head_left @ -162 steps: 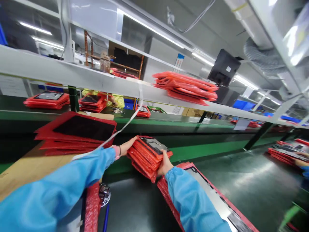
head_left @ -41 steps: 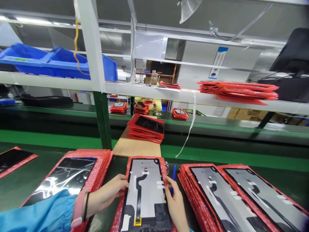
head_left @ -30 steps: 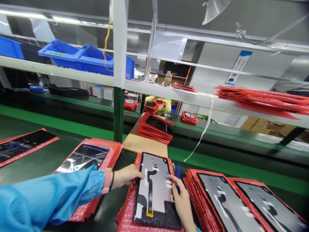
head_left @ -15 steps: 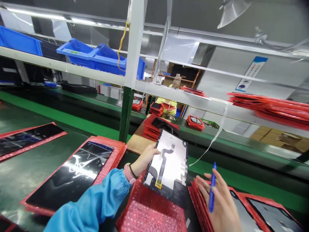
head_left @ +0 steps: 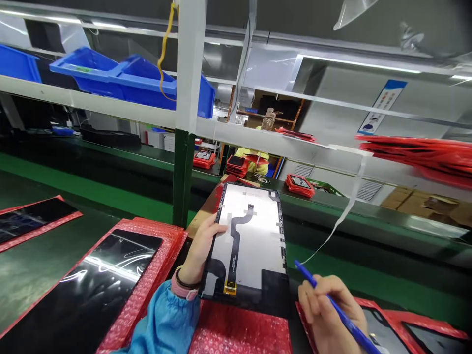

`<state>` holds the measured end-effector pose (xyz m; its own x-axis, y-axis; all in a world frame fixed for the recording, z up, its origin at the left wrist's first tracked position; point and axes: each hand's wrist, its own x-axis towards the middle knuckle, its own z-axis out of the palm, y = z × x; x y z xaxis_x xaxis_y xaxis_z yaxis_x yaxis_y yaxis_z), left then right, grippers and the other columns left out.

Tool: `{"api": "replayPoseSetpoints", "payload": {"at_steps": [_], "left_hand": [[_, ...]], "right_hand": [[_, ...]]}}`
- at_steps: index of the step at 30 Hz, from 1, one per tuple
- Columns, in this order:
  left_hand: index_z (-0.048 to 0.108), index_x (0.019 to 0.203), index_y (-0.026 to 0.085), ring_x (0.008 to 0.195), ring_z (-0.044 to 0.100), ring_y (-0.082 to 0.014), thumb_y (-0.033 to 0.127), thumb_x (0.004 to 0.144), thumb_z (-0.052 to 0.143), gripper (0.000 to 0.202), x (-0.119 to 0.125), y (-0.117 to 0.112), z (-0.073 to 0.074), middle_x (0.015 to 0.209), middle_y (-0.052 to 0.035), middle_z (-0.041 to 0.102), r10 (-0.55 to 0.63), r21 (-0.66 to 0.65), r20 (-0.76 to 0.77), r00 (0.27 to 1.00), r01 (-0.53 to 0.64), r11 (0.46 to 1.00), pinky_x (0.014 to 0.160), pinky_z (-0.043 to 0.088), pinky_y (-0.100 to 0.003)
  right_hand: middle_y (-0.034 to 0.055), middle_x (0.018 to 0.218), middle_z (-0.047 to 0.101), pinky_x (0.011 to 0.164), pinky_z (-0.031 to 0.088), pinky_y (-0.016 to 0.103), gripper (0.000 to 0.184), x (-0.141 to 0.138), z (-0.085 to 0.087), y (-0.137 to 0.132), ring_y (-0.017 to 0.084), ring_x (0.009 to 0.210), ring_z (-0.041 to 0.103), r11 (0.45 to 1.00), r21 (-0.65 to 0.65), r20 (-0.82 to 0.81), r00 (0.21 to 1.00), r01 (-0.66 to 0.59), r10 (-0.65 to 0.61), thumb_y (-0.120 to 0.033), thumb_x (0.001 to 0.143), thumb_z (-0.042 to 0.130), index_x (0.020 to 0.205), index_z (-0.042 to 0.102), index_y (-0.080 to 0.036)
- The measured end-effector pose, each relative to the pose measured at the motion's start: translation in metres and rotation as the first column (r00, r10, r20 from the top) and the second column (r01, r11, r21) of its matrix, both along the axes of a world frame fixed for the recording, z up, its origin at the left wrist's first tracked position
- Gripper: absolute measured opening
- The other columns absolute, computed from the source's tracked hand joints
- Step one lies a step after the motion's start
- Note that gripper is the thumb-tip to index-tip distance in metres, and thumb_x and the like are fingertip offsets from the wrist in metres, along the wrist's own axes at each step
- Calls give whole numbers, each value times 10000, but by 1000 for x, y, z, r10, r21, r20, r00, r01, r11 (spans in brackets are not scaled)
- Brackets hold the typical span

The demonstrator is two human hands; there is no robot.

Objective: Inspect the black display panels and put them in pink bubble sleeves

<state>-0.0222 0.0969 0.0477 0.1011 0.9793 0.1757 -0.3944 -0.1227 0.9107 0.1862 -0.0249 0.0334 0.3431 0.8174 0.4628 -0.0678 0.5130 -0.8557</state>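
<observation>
My left hand (head_left: 202,246) grips the left edge of a tablet-sized display panel (head_left: 254,246), thumb on its face. The panel is tilted up, its silvery back towards me, with a dark ribbon cable (head_left: 235,246) running down to a gold connector near the bottom. In my right hand (head_left: 330,307) is a blue pen (head_left: 341,314), held between thumb and fingers in a writing grip. The pen's tip points up and left, just right of the panel and apart from it. Below the panel lies a stack of red bubble-wrap pouches (head_left: 243,332).
At left a black glossy screen (head_left: 92,285) rests on red bubble wrap, with another screen (head_left: 33,219) further left. More panels (head_left: 383,329) lie at right, partly behind my right hand. A green-and-white post (head_left: 183,172) and shelf with blue bins (head_left: 121,78) stand ahead; a white strap (head_left: 346,214) hangs down.
The panel has come nearer and turned more squarely towards me. My right hand has closed from a loose open pose into a writing grip, swinging the pen's tip left towards the panel.
</observation>
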Motion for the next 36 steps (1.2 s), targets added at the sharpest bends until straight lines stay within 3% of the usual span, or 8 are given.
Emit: {"api": "replayPoseSetpoints", "payload": {"at_steps": [3, 7, 9, 13, 16, 23, 32, 36], "left_hand": [[706, 1036, 147, 688, 627, -155, 234, 692, 664, 357, -2, -8, 2, 886, -25, 741, -27, -54, 69, 997, 31, 998, 615, 446, -227], [701, 1062, 141, 746, 667, -182, 258, 701, 703, 380, -1, -17, 5, 893, -32, 750, -19, -52, 91, 996, 24, 998, 627, 465, -229], [698, 1072, 146, 813, 676, -200, 259, 704, 707, 385, 2, -21, 6, 927, -34, 752, -24, -44, 97, 995, 28, 999, 663, 481, -239], [694, 1090, 160, 956, 664, -232, 255, 725, 715, 377, 11, -31, 6, 1032, -43, 741, -42, -5, 74, 996, 42, 999, 820, 499, -288], [694, 1100, 181, 1000, 648, -221, 246, 752, 711, 355, 16, -36, 6, 1108, -34, 722, -55, 54, 26, 998, 54, 997, 883, 479, -286], [679, 1139, 189, 1036, 630, -205, 219, 789, 685, 352, 18, -38, 6, 1150, -26, 706, -81, 124, -11, 997, 82, 989, 886, 480, -265], [582, 1288, 264, 970, 661, -190, 206, 800, 683, 502, 19, -42, 8, 1114, -7, 717, -117, 18, 82, 990, 116, 993, 841, 506, -267], [648, 1196, 253, 972, 660, -173, 240, 801, 698, 399, 18, -38, 8, 1053, -1, 731, -115, 30, 95, 989, 112, 993, 842, 500, -236]], "right_hand": [[-30, 465, 438, 410, 298, 194, 386, -20, -2, -4, 88, 437, 413, 998, 20, 12, 998, 58, -58, -453, 846, 625, 565, 567, -195], [13, 599, 622, 435, 351, 206, 323, -35, 0, -9, 124, 506, 512, 990, -14, 22, 989, 144, -143, -526, 850, 593, 929, 686, -228], [25, 656, 676, 498, 410, 226, 257, -35, 0, -9, 130, 538, 558, 970, 63, 118, 963, 235, -241, -460, 846, 635, 920, 703, -224], [-28, 508, 545, 589, 411, 273, 228, -31, -5, -11, 117, 493, 508, 875, 231, 315, 818, 426, -481, -377, 833, 677, 679, 695, -210], [-49, 498, 500, 643, 402, 268, 294, -33, -6, -13, 95, 473, 452, 781, 200, 343, 704, 592, -622, -404, 852, 653, 627, 648, -214], [-85, 470, 407, 496, 350, 221, 365, -36, -2, -9, 48, 408, 388, 788, 309, 308, 728, 533, -613, -151, 807, 660, 526, 433, -199], [-65, 454, 380, 433, 295, 245, 398, -36, -10, -9, 74, 399, 346, 723, 266, 380, 619, 638, -687, -238, 783, 691, 507, 406, -216], [-73, 445, 391, 436, 307, 232, 409, -33, -9, -6, 61, 386, 360, 795, 229, 229, 763, 561, -604, -229, 790, 693, 509, 396, -202]]}}
